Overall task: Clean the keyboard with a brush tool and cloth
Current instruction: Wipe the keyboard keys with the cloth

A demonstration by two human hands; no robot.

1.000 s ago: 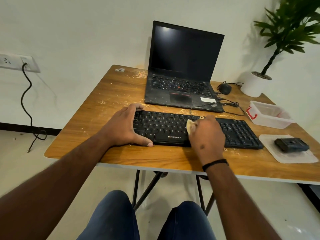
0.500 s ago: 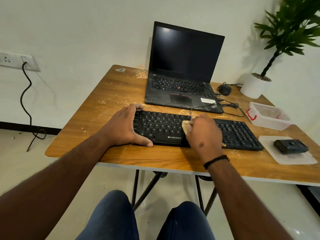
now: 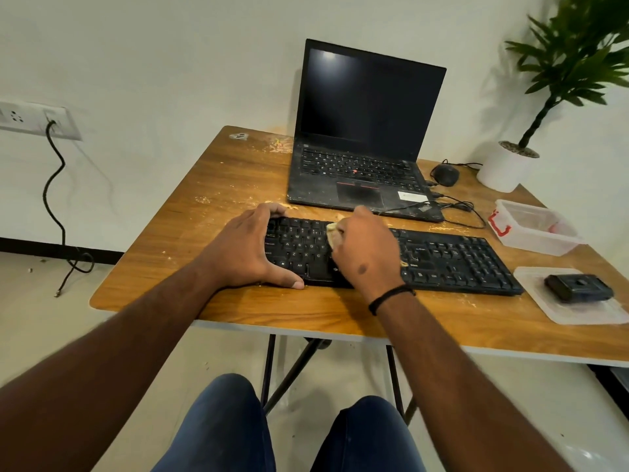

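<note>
While the wipe is under way, these are the points that matter.

Keyboard: the black keyboard [image 3: 391, 255] is lying flat near the front edge of the bench [image 3: 218, 185], just in front of the open laptop [image 3: 364, 131].

Cloth: a pale wad of cloth [image 3: 334, 234] is pressing on the keys left of centre, mostly hidden under the right hand [image 3: 366, 253].

Risk, slipping: the keyboard is sitting close to the bench edge, so a hard sideways stroke is likely to skid it unless the left hand [image 3: 243, 252] is bracing it firmly.

Risk, debris: pale crumbs are lying on the bench around the keyboard; the cloth could be dragging them back between the keys.

Risk, cable: thin wires [image 3: 456, 207] are trailing between the laptop and the keyboard's back edge, and a wide stroke could be snagging them.

Right fingers: clenched around the cloth, knuckles up, pushing it down on the keys.

Left fingers: spread wide, gripping the keyboard's left end, thumb along the front edge and fingertips curling over the back edge.

Brush tool: I cannot tell where it is lying; a dark block [image 3: 577, 287] is resting on a plastic lid [image 3: 578, 311] at far right, beside a clear tub [image 3: 534, 226].
</note>
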